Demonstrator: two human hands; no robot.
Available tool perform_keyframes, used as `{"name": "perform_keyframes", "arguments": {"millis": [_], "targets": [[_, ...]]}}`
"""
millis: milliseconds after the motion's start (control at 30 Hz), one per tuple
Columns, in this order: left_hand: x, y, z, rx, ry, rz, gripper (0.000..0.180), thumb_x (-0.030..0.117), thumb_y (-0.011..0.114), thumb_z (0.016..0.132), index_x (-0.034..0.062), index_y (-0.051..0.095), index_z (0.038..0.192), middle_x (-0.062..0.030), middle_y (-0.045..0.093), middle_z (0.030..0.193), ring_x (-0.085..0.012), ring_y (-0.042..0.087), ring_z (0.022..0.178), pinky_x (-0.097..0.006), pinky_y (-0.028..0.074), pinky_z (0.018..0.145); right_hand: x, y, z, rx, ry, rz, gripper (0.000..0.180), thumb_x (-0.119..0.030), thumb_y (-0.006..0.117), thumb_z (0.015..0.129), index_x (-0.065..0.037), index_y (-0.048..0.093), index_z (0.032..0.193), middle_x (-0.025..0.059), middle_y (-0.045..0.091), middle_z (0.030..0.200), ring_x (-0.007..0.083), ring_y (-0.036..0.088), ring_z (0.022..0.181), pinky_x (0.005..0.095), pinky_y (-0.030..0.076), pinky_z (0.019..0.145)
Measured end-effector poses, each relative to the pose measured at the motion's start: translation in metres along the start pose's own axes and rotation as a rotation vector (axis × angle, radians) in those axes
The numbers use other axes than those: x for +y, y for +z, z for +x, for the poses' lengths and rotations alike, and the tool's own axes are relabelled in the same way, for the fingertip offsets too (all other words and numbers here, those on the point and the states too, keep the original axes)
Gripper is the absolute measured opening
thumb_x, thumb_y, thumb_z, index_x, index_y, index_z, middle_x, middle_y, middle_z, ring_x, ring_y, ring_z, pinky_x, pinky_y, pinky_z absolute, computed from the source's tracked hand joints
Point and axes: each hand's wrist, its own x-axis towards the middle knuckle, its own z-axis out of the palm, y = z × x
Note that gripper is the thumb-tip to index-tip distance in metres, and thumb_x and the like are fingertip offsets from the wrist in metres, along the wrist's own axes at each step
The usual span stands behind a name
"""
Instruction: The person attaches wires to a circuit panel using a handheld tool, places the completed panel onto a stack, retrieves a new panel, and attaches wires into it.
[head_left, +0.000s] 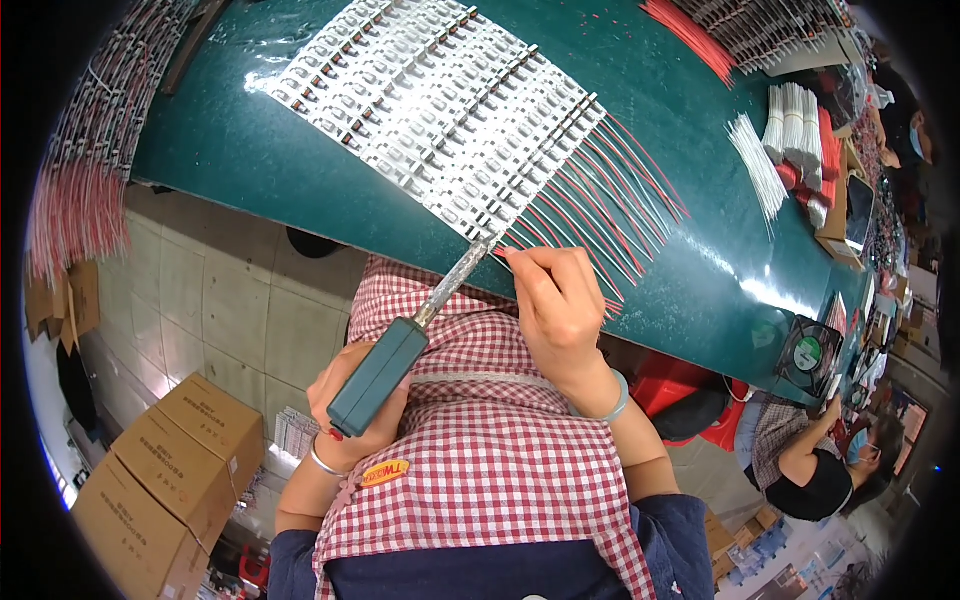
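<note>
Left hand: my left hand (pixel 352 405) is clamped around the dark teal, blocky handle of a soldering iron (pixel 400 350), whose foil-wrapped shaft runs up to the near edge of the desk (pixel 250 160).
Right hand: my right hand (pixel 558 305) has its fingers pinched together on a thin red wire (pixel 520 258) just beside the iron's tip.
Work piece: I see a slanted row of narrow white LED strips (pixel 440 110) lying side by side, flat on the desk, glossy under the light; the iron's tip meets the lowest strip end at the near edge.
Wires: fine red and white leads (pixel 610 200) fan out from the strip ends toward the desk's right side, partly hidden by my right hand.
Around: a loose bundle of white wires (pixel 757 165) lies well apart to the right, a small black fan (pixel 808 352) sits at the desk's far right corner.
Surface: smooth dark green top with glare patches.
Room: pale tiled floor, brown cardboard boxes (pixel 165 470) at lower left, another person (pixel 810 460) seated at lower right.
</note>
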Motion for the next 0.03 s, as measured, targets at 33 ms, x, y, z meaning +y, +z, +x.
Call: {"name": "perform_keyframes", "arguments": {"millis": [33], "targets": [[-0.0003, -0.0002, -0.0009, -0.002, -0.017, -0.016, 0.020, 0.003, 0.077, 0.074, -0.0031, 0.071, 0.092, -0.0163, 0.069, 0.090, -0.0310, 0.071, 0.079, -0.034, 0.058, 0.068, -0.0005, 0.0015, -0.0008, -0.003, 0.012, 0.017, 0.028, 0.012, 0.074, 0.071, 0.001, 0.070, 0.097, 0.0092, 0.063, 0.084, 0.0248, 0.057, 0.072, 0.0342, 0.046, 0.061]]}}
